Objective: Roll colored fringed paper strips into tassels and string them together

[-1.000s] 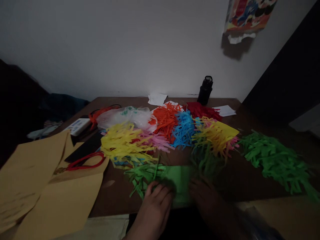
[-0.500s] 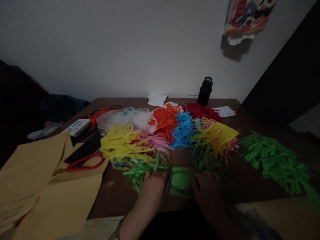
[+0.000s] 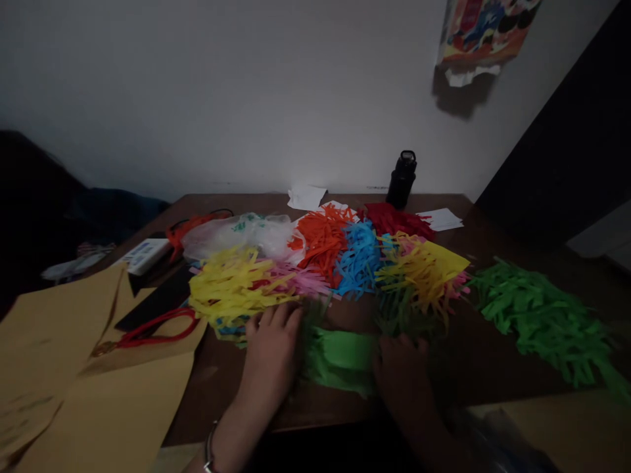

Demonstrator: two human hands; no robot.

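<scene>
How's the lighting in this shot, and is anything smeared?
Head view: dim overall, with a soft shadow below the packet on the wall. Head view again: the right hand looks darker than the left hand, and the green paper between them is blurred at its fringe.

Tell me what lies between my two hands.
In the head view, green fringed paper lies between your left hand and right hand.

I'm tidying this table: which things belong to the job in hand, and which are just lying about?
Part of the job:
- green fringed paper between left hand and right hand
- probably, being alike: yellow fringe, orange fringe, blue fringe

Seemingly lying about:
- black bottle
- plastic bag
- red cord
- tan paper
</scene>
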